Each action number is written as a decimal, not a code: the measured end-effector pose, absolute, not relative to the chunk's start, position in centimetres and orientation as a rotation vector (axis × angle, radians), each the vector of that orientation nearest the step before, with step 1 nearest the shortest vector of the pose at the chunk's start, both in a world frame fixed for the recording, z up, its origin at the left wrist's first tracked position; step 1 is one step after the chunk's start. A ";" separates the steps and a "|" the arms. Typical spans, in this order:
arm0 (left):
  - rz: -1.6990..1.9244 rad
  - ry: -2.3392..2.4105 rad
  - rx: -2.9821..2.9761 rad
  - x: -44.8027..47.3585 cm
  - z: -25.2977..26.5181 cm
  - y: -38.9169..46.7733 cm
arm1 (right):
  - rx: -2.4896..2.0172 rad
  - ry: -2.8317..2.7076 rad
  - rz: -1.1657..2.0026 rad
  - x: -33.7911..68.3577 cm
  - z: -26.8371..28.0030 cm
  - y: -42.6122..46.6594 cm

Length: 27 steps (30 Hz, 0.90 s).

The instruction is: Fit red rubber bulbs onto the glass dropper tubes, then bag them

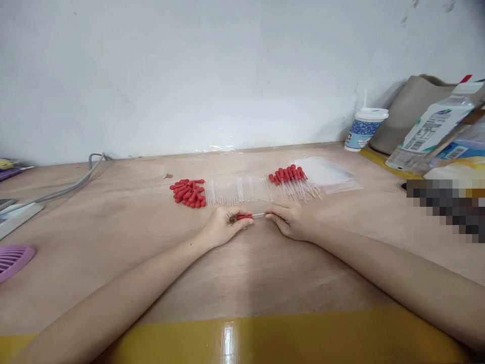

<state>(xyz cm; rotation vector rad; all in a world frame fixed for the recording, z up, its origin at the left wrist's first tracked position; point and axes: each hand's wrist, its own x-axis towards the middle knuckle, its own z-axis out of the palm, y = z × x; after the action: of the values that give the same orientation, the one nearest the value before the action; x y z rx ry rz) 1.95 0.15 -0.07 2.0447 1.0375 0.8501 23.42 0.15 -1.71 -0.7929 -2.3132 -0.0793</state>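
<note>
My left hand (226, 225) is closed round a red rubber bulb (244, 217). Between the hands runs a thin clear dropper tube (259, 215), its left end at the bulb and its right part pinched in the fingers of my right hand (290, 220). Just beyond my left hand lies a heap of loose red rubber bulbs (188, 193). A row of clear tubes (238, 190) stretches to the right of that heap. Past my right hand, several droppers with red bulbs on clear tubes (293, 181) are piled together, bulbs pointing away from me.
Clear plastic bags (326, 174) lie behind the droppers. At the right stand a paper cup with a straw (362, 132), a plastic bottle (432, 126) and a grey-brown bag (403, 111). Grey cables (81, 182) and a purple slatted object (15, 260) are at the left.
</note>
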 end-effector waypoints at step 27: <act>0.990 0.911 2.518 1.4 0.0 0.9 | -1.135 -2.504 0.040 22.3 0.7 -0.4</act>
<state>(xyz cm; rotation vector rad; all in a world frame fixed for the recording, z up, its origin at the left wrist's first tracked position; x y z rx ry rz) 1.39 0.94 0.03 2.5177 0.9109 0.9901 22.33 -0.40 0.66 -1.1345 -2.5041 0.0404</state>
